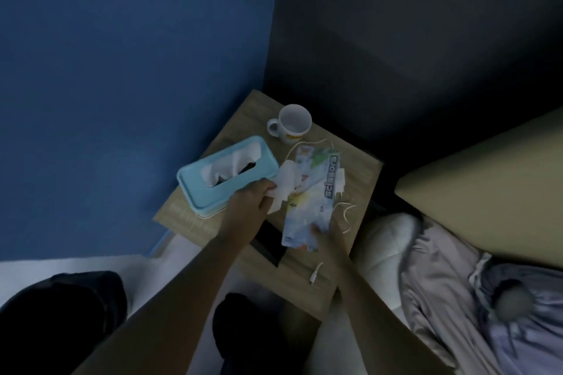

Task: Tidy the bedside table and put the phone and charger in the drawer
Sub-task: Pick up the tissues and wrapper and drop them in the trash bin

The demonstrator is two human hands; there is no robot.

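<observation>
On the wooden bedside table (359, 186), my left hand (253, 201) grips a crumpled white tissue (285, 184) beside the light blue tissue box (227, 175). My right hand (327, 233) pinches the near end of a printed scissors package (313, 192), which lies over the middle of the table. A black phone (269, 245) lies flat under my left forearm, partly hidden. The white charger cable (345, 213) snakes out from under the package, and its plug (315, 275) rests near the table's front edge. No drawer is visible.
A white mug (294, 123) stands at the back of the table. A blue wall is on the left and a dark headboard behind. A bed with a white pillow (390, 240) and grey bedding (457, 298) lies on the right. My dark-clad knees are at the bottom.
</observation>
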